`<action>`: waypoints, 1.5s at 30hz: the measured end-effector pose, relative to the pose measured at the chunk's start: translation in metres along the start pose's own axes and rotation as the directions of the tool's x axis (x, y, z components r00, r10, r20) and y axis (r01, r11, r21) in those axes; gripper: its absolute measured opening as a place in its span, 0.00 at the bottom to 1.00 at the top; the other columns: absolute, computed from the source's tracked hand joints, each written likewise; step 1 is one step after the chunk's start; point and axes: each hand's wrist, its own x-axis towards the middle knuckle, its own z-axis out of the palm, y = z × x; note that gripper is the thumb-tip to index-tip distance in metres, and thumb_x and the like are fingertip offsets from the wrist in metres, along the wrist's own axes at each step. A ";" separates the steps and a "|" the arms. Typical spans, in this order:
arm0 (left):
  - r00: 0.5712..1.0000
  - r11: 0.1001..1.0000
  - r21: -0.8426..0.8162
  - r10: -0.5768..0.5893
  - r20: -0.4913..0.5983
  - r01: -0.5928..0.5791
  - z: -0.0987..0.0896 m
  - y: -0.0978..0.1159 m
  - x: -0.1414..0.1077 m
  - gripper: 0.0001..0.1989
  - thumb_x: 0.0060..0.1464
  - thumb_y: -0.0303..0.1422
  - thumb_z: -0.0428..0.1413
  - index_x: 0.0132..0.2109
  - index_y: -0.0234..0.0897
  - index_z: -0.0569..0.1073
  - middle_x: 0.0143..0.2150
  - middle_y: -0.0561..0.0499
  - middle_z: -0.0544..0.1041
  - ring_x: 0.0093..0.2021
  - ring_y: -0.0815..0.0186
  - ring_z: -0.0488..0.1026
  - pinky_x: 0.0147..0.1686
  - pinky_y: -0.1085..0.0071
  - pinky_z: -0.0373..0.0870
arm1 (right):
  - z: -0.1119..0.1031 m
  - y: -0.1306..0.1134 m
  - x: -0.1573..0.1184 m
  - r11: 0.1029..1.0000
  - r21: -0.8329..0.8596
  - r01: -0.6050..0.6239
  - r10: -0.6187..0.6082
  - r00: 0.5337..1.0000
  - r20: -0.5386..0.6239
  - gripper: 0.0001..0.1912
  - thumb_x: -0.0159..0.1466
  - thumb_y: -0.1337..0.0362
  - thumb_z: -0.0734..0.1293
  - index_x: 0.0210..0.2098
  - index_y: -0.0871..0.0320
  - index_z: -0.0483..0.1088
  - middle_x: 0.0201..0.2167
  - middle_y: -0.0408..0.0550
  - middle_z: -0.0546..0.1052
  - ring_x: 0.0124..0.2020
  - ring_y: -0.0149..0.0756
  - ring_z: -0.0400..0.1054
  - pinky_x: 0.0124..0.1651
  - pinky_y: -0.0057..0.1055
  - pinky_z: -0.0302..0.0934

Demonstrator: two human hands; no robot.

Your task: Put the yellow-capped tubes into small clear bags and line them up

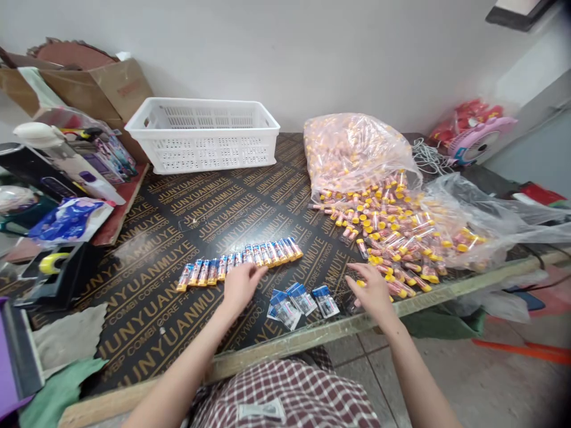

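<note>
A row of small blue-labelled tubes with yellow ends [204, 272] runs across the middle of the dark printed board. Touching or just over the near side of this row is my left hand [243, 285], its fingers bent; whether they hold a tube is hidden. My right hand [372, 291] is at the left edge of a heap of pink tubes with yellow caps [397, 238], fingers apart and nothing seen between them. Small clear packets with blue tops [285, 309] lie between my hands near the front edge. Behind the heap, a large clear bag [352, 148] holds more pink tubes.
A white plastic basket [209, 145] stands at the back. Bottles, boxes and a tape dispenser [57, 273] crowd the left side. At the back right are a pink fan [479, 142] and a bag of red items [468, 122]. A wooden strip [312, 342] edges the front.
</note>
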 end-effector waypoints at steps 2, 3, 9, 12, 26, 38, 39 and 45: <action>0.987 1.000 0.009 -0.008 0.160 0.006 0.013 0.003 -0.020 0.21 0.52 0.50 0.51 0.25 0.38 0.73 0.26 0.48 0.76 0.27 0.63 0.70 0.28 0.72 0.54 | -0.001 0.017 0.000 0.987 -0.157 -0.011 0.026 0.996 0.088 0.14 0.58 0.65 0.62 0.43 0.60 0.72 0.40 0.54 0.73 0.44 0.45 0.66 0.47 0.40 0.61; 0.980 1.000 0.019 -0.015 0.201 0.012 0.021 0.004 -0.028 0.20 0.50 0.50 0.53 0.25 0.38 0.72 0.26 0.49 0.76 0.28 0.62 0.71 0.28 0.72 0.54 | 0.000 0.023 -0.001 0.981 -0.196 -0.011 0.035 0.992 0.120 0.14 0.57 0.67 0.63 0.42 0.60 0.73 0.39 0.55 0.73 0.43 0.46 0.66 0.47 0.41 0.60; 0.981 1.000 0.017 -0.009 0.194 0.006 0.047 0.008 -0.050 0.08 0.51 0.38 0.56 0.29 0.39 0.71 0.30 0.50 0.76 0.33 0.63 0.71 0.30 0.72 0.55 | 0.015 0.036 0.003 0.938 -0.346 0.008 0.080 0.967 0.241 0.11 0.54 0.71 0.63 0.35 0.62 0.74 0.33 0.55 0.74 0.38 0.44 0.66 0.41 0.36 0.58; 0.978 0.999 0.044 -0.001 0.208 -0.009 0.046 0.008 -0.049 0.07 0.52 0.36 0.56 0.29 0.39 0.71 0.31 0.50 0.76 0.34 0.62 0.72 0.31 0.71 0.55 | 0.018 0.039 0.007 0.926 -0.375 0.032 0.078 0.958 0.277 0.09 0.56 0.72 0.62 0.33 0.61 0.74 0.31 0.53 0.74 0.36 0.42 0.67 0.39 0.33 0.57; 0.989 0.993 -0.116 -0.015 0.148 0.032 0.044 0.009 -0.041 0.10 0.44 0.37 0.62 0.33 0.38 0.71 0.33 0.52 0.74 0.33 0.64 0.70 0.31 0.72 0.57 | 0.009 0.032 0.013 0.944 -0.326 0.043 0.042 0.968 0.247 0.14 0.59 0.72 0.58 0.44 0.61 0.68 0.36 0.53 0.74 0.37 0.40 0.69 0.39 0.32 0.58; 0.990 0.997 -0.070 -0.002 0.140 0.012 0.043 0.010 -0.048 0.03 0.52 0.29 0.55 0.33 0.40 0.74 0.30 0.50 0.77 0.34 0.62 0.72 0.34 0.70 0.58 | 0.018 -0.053 0.017 0.760 0.639 -0.116 0.094 0.993 0.069 0.15 0.62 0.55 0.62 0.41 0.57 0.72 0.39 0.50 0.70 0.32 0.35 0.69 0.35 0.33 0.67; 0.993 0.997 -0.081 0.007 0.115 0.003 0.043 0.010 -0.049 0.03 0.51 0.29 0.55 0.33 0.39 0.73 0.30 0.51 0.77 0.33 0.62 0.72 0.34 0.70 0.58 | 0.022 -0.061 0.016 0.705 0.696 -0.136 0.096 0.991 0.097 0.14 0.61 0.55 0.64 0.40 0.57 0.72 0.38 0.50 0.71 0.32 0.35 0.69 0.35 0.33 0.68; 0.999 0.846 -0.533 -0.049 -0.021 0.030 0.038 0.006 -0.047 0.06 0.47 0.30 0.56 0.27 0.37 0.66 0.28 0.52 0.74 0.31 0.65 0.72 0.33 0.71 0.64 | 0.032 -0.100 0.003 0.535 0.832 -0.145 0.070 0.989 0.128 0.12 0.59 0.58 0.67 0.41 0.56 0.72 0.41 0.49 0.72 0.36 0.35 0.71 0.40 0.33 0.68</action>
